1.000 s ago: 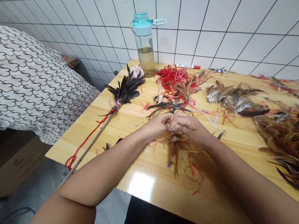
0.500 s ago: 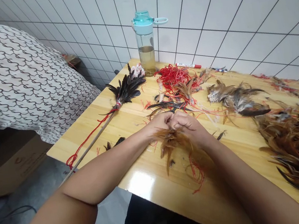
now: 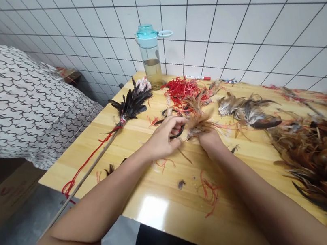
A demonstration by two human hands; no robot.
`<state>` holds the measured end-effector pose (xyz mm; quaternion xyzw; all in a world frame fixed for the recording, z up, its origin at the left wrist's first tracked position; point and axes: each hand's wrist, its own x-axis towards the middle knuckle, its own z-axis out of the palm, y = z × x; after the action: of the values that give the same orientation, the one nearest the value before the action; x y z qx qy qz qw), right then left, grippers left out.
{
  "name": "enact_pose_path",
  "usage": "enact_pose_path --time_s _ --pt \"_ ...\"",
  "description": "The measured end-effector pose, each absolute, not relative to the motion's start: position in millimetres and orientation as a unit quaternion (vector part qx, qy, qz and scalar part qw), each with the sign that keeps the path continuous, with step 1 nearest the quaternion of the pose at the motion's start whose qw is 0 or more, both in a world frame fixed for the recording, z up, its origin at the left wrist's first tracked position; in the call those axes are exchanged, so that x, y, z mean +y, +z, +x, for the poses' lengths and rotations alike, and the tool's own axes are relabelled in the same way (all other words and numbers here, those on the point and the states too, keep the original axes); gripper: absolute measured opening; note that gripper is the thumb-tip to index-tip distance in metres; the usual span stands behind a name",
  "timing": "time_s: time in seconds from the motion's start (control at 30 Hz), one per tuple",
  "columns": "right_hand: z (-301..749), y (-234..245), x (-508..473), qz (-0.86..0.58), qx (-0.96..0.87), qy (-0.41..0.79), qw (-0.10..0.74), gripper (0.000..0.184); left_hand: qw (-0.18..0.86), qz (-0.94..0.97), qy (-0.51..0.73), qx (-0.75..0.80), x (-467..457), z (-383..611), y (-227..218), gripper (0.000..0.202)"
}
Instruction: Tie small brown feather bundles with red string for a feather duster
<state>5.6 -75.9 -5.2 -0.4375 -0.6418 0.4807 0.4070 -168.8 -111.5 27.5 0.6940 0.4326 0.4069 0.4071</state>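
Note:
My right hand [image 3: 209, 138] is closed on a bunch of brown feathers [image 3: 197, 120], which it holds upright over the wooden table [image 3: 169, 203] so that the bunch hides most of the fingers. Just left of it, my left hand [image 3: 164, 138] curls its fingers round a black loop [image 3: 179, 131] that looks like a scissors handle. The two hands are a little apart. Scraps of red string [image 3: 209, 191] and a small dark feather [image 3: 181, 184] lie on the table in front of my wrists.
A half-made duster of dark feathers [image 3: 131, 104] on a thin stick [image 3: 82, 179] lies at the left. At the back stand a teal-capped bottle [image 3: 149, 55], a red string tangle [image 3: 180, 88] and a red marker [image 3: 196, 78]. Feather heaps [image 3: 325, 155] fill the right. A person in patterned cloth [image 3: 11, 112] is at left.
My hands were pressed together low over the feather bunch. The right hand has since lifted the bunch upright and farther away, and the left hand has moved off it to the black loop.

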Motion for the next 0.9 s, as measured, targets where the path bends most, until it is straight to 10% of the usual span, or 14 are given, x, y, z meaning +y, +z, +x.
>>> enact_pose_path --time_s 0.9 --pt "7.3 9.0 -90.1 -0.420 -0.654 0.544 0.315 0.035 0.598 0.469 0.484 0.434 -103.2 -160.9 15.6 0.031"
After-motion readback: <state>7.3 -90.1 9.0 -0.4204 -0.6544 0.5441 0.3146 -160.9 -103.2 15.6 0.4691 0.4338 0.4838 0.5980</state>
